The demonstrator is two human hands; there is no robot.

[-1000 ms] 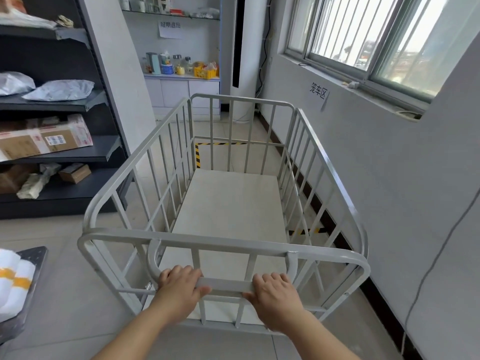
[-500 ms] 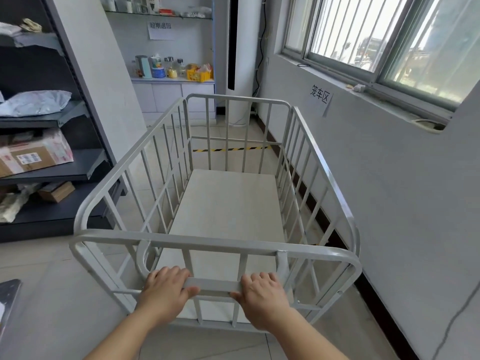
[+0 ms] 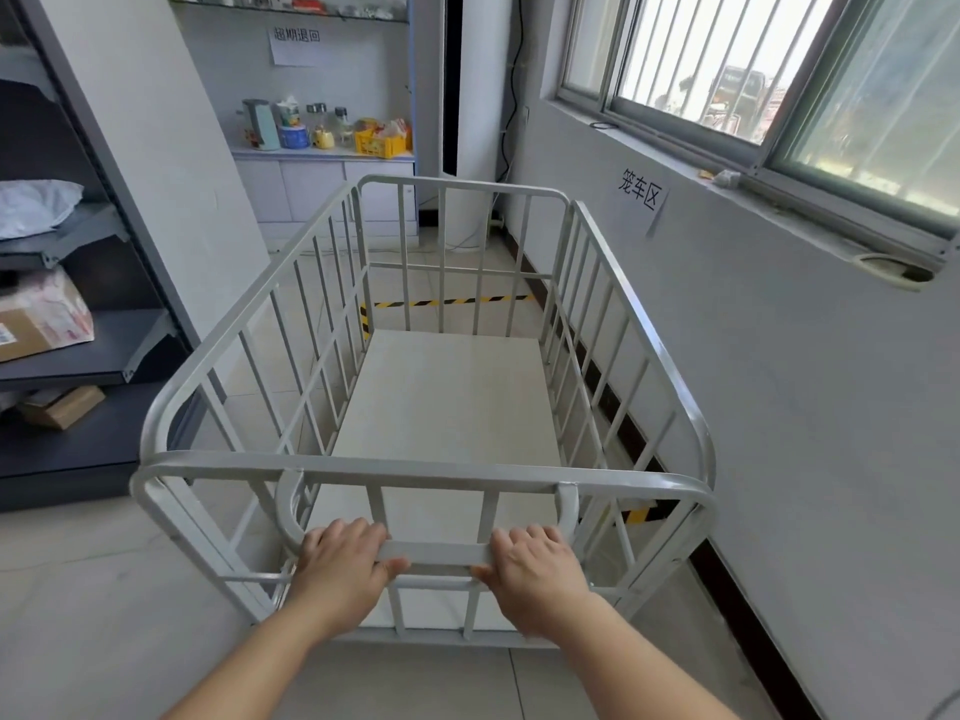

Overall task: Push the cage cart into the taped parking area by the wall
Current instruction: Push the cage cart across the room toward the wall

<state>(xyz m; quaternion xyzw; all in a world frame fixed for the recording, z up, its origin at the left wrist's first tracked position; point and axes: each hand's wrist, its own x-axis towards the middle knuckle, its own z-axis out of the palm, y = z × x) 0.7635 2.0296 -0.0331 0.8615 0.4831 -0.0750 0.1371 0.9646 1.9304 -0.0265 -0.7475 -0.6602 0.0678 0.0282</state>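
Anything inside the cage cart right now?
Nothing: the cage cart shows only its bare pale floor board. The left hand and right hand hide a strip of the near edge.

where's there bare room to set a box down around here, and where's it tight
The cart deck, inside its four railings, is bare. Bare floor lies left of the cart, below the shelves. Tight: the strip between the cart and the wall, the cluttered counter, and the handle, gripped by the left hand and right hand.
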